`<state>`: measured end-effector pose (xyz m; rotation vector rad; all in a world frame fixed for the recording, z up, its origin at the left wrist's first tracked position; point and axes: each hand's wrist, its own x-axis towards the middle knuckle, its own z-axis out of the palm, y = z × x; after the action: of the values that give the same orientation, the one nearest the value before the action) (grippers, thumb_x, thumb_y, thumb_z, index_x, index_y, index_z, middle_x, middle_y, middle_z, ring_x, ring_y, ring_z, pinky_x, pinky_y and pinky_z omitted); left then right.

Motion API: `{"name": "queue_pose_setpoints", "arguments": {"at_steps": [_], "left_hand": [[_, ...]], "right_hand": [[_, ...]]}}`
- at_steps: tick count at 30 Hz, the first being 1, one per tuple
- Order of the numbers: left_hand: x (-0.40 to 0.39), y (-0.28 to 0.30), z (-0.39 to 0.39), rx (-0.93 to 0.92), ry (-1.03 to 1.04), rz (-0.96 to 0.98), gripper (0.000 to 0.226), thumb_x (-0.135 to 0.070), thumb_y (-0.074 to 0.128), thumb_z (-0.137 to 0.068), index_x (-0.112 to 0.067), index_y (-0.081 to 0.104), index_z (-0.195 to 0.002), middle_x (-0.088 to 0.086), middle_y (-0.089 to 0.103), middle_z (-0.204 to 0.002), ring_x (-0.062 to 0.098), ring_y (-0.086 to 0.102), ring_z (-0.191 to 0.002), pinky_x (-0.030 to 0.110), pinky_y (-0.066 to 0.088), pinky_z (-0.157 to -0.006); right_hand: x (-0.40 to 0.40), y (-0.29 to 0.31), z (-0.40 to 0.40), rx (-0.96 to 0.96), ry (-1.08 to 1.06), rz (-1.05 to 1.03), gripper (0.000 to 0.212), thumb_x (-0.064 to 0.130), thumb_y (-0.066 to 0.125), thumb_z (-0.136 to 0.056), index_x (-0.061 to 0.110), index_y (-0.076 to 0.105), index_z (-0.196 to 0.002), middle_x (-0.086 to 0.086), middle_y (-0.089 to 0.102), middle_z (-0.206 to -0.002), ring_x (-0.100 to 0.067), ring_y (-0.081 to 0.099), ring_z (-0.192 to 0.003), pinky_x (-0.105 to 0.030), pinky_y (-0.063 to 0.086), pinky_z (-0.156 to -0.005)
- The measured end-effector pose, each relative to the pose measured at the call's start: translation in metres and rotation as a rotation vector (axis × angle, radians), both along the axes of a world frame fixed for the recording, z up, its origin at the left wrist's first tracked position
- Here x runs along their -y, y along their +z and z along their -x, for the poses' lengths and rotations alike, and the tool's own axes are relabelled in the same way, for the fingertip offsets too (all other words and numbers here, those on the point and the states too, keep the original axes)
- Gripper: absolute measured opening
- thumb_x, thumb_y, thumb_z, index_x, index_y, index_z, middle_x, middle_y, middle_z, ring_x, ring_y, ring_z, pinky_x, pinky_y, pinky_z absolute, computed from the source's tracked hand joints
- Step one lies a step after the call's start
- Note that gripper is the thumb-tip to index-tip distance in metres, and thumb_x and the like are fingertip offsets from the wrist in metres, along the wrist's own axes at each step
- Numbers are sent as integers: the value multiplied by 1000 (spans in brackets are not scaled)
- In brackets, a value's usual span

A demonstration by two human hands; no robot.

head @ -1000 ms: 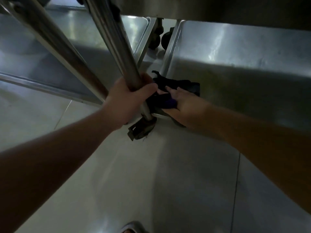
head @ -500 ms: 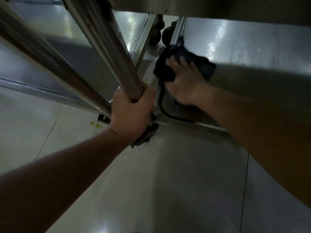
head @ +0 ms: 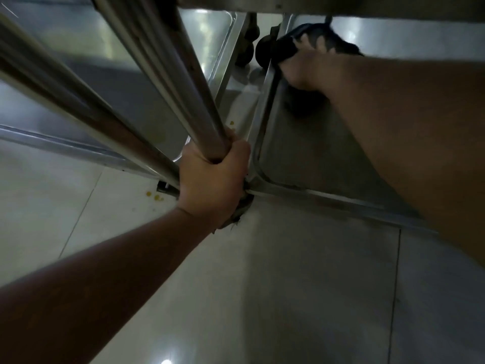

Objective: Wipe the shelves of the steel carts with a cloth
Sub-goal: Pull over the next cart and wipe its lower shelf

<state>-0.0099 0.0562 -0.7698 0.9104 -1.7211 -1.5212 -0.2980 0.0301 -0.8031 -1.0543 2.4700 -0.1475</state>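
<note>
Left hand [head: 214, 179] grips a round polished steel cart post [head: 181, 82]; right hand [head: 305, 67] presses a crumpled dark cloth [head: 288, 47], now farther along the smooth steel bottom shelf [head: 309, 151].

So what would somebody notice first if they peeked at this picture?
Probably the left hand in the middle, wrapped around a shiny steel cart post. Next, at the top right, the right hand pressing a dark cloth onto the bottom shelf, near its far corner.
</note>
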Motion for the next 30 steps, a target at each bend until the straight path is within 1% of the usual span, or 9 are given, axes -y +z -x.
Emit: {"name": "queue_pose_setpoints", "arguments": {"at_steps": [5, 10, 13, 16, 19, 21, 23, 27, 30], "left_hand": [[3, -1, -2, 25, 2, 2, 16, -12, 65, -84, 0, 56, -83, 8, 53, -63, 20, 56, -58, 33, 52, -57], [7, 1, -1, 39, -43, 17, 13, -10, 65, -82, -7, 57, -71, 3, 58, -59, 18, 57, -56, 28, 48, -58], [8, 1, 0, 21, -41, 17, 13, -6, 63, -78, 4, 56, -75, 9, 56, -59, 19, 55, -55, 27, 46, -58], [7, -1, -1, 29, -30, 40, 19, -6, 63, -78, 11, 57, -80, 14, 57, -61, 22, 56, -56, 27, 46, -59], [7, -1, -1, 35, -37, 54, 20, -6, 64, -80, 12, 57, -81, 11, 57, -60, 19, 57, -54, 26, 47, -56], [6, -2, 0, 42, -44, 66, 17, -3, 64, -82, 10, 55, -76, 7, 56, -58, 15, 56, -54, 24, 47, -55], [4, -1, -1, 42, -35, 50, 16, -1, 63, -84, 10, 54, -75, 8, 55, -59, 15, 56, -54, 24, 48, -55], [7, 3, -1, 58, -58, 51, 21, -6, 62, -84, 5, 56, -67, 5, 57, -57, 17, 56, -54, 28, 48, -54], [12, 4, -3, 68, -102, 62, 25, -9, 62, -85, -13, 59, -61, -2, 58, -55, 14, 56, -54, 26, 47, -55]], "right_hand": [[-10, -4, -62, -29, 155, 103, 66, 53, 27, -104, 34, 6, -163, 0, -7, -172, -29, -8, -158, -50, -4, -126], [-101, -14, -139, 70, 496, 220, 69, 53, 41, -102, 43, 8, -161, 17, -1, -171, -8, -11, -155, -37, -8, -126], [-143, -12, -159, 70, 586, 168, 64, 56, 22, -103, 46, -6, -160, 21, -8, -169, -4, -13, -155, -33, -9, -126], [-169, -5, -147, 22, 624, 103, 66, 55, 18, -99, 45, -2, -161, 23, -10, -168, -2, -16, -154, -31, -11, -126], [-193, -4, -128, 0, 593, 129, 63, 54, 30, -103, 42, 12, -162, 23, 0, -168, 0, -10, -155, -31, -7, -127], [-190, -5, -117, 9, 474, 168, 60, 52, 34, -105, 42, 17, -161, 22, 5, -169, 0, -8, -155, -29, -7, -126], [-159, -8, -109, -4, 335, 149, 61, 55, 27, -104, 41, 12, -162, 20, 1, -170, -4, -10, -156, -30, -9, -125], [-70, -12, -104, -38, 200, 50, 65, 59, 10, -103, 39, -6, -162, 13, -15, -170, -18, -17, -156, -44, -10, -126], [-55, -16, -115, 2, 225, 82, 63, 60, 13, -101, 44, 1, -161, 14, -15, -170, -19, -16, -157, -46, -9, -126]]}}
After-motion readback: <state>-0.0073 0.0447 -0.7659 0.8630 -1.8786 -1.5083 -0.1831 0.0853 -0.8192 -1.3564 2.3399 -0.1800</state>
